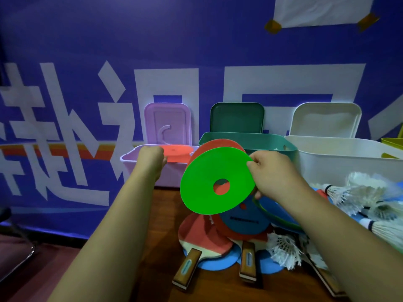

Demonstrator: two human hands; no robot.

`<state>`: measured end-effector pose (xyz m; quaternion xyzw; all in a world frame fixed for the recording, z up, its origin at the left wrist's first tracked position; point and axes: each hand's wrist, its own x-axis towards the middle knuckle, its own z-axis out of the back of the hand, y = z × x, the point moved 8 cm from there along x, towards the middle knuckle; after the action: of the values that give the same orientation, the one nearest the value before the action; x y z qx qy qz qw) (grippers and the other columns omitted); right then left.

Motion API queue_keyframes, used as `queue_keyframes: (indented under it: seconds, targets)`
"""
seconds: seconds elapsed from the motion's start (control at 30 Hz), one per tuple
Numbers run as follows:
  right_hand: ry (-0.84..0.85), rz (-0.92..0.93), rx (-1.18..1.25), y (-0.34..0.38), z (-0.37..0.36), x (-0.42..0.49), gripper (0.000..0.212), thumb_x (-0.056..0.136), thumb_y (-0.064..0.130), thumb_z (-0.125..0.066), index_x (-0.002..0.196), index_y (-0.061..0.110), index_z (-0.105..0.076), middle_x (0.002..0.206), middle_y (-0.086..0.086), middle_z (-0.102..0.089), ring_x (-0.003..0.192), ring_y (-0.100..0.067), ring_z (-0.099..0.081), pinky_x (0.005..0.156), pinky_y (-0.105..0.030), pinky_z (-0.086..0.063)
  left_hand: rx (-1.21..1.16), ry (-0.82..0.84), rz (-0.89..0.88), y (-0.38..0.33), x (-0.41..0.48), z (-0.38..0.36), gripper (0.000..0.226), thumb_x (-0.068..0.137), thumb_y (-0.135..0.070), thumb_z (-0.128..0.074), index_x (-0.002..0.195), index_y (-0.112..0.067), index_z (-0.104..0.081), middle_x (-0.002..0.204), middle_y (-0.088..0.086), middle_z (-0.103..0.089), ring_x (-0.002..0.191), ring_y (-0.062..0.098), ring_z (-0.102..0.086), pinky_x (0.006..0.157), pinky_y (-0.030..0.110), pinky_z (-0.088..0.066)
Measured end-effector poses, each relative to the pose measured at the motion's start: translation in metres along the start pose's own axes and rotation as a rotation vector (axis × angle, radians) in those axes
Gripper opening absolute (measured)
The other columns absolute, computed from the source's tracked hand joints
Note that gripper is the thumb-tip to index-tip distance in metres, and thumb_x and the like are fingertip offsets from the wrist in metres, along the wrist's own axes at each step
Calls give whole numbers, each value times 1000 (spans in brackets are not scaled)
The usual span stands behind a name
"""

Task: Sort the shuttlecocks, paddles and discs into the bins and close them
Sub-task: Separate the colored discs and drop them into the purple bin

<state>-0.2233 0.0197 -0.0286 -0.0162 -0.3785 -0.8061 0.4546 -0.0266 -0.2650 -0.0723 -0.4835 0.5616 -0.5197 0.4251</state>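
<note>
Pinching the green disc [202,177] by its rim in my right hand [274,177] above the pile [239,222], I should level it before dropping it into the far-left purple bin [170,176], where I cannot tell what my left hand [151,159] holds.

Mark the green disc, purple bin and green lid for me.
green disc [202,182]: head view, face left of its hole
purple bin [171,174]: head view, front wall
green lid [237,117]: head view, its middle

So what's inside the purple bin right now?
An orange disc lies in the purple bin, by the left hand. Anything beneath it is hidden by the bin's wall and the disc itself.
</note>
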Motion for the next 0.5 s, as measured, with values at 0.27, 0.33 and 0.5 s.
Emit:
queue_keyframes:
  seconds: [0.27, 0.33, 0.5]
  targets:
    - [-1, 57, 82, -8, 10, 6, 27, 109, 20, -51, 93, 18, -73, 70, -6, -73, 45, -17, -69, 48, -31, -56, 293, 391, -174, -5, -78, -60, 45, 91, -73, -59, 109, -37, -76, 106, -10, -76, 102, 15, -70, 96, 43, -56]
    - [2, 64, 105, -10, 19, 5, 28, 108, 18, -51, 93, 18, -75, 66, -8, -72, 45, -19, -69, 52, -35, -60, 314, 347, -279, -16, -87, -65, 23, 97, -54, -66, 108, -37, -76, 102, -12, -78, 101, 14, -72, 98, 44, -57]
    - [-104, 30, 189, -35, 64, -2, 28, 106, 14, -54, 93, 15, -79, 69, -13, -72, 43, -21, -68, 44, -22, -52, 188, 343, -243, -30, -97, -89, 22, 98, -45, -68, 114, -30, -75, 100, -3, -80, 99, 23, -75, 93, 49, -61]
